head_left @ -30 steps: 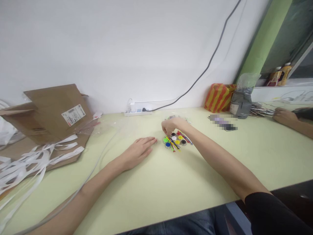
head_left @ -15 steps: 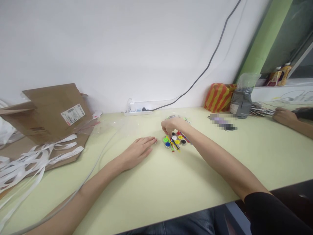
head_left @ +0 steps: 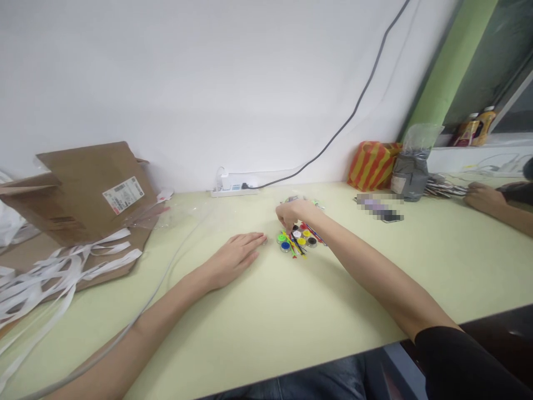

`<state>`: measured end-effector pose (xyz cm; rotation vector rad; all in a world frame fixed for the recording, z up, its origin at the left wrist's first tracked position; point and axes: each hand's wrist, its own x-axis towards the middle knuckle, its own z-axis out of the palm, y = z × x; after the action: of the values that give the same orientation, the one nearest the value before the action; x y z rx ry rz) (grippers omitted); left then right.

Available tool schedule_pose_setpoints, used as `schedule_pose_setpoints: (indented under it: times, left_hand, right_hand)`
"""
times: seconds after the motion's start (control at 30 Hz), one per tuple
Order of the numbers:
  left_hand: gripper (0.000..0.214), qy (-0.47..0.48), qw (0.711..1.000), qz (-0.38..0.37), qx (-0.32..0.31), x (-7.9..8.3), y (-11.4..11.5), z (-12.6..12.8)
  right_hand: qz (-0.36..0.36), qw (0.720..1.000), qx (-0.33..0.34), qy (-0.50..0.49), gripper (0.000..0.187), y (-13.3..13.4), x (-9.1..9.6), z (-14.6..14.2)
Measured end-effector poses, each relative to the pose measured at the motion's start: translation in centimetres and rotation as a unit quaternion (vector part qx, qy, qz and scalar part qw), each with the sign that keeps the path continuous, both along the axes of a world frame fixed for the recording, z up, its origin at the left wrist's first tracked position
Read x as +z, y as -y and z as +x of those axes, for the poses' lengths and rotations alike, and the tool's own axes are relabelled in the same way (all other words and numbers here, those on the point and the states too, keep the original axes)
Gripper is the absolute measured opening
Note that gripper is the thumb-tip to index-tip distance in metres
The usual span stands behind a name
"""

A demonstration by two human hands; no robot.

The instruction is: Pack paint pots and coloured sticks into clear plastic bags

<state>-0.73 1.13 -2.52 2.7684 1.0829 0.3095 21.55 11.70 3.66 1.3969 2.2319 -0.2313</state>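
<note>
Two hands working at a cluster of small paint pots on the tabletop

Right hand (head_left: 290,215) is reaching down over the pots' far edge, fingers bunched narrowly; whether it is holding anything cannot be determined. Left hand (head_left: 235,258) is lying flat and open on the tabletop (head_left: 266,316), just beside the paint pots (head_left: 297,239). Thin coloured-handle brushes (head_left: 298,248) are lying across and against the pots. Another person's hand (head_left: 483,197) is resting near a bundle of sticks (head_left: 445,188) at the far right. Flattened cardboard (head_left: 83,194) and white plastic strapping (head_left: 41,280) are lying at the left end, well apart from the pots.
</note>
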Motion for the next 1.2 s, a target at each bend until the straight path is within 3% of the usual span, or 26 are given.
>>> schedule_pose_setpoints:
  times: [0.13,0.5,0.8,1.2]
  left_hand:
    - [0.052,-0.002,1.000,-0.002,0.000,-0.1,0.0,0.0]
    - [0.054,-0.005,1.000,-0.010,0.004,0.1,0.0,0.1]
    - [0.054,0.006,1.000,-0.020,0.010,0.2,0.1,0.1]
    - [0.053,-0.003,1.000,0.000,-0.002,-0.2,-0.1,-0.1]
  right_hand:
    - [0.009,1.000,-0.017,-0.009,0.032,-0.1,0.2,0.5]
    - [0.020,1.000,-0.002,-0.003,0.046,-0.4,-0.2,0.1]
    - [-0.019,0.999,-0.015,-0.032,0.049,-1.4,-0.4,1.2]
    - [0.010,0.999,-0.033,-0.006,0.049,0.9,1.2,0.3]
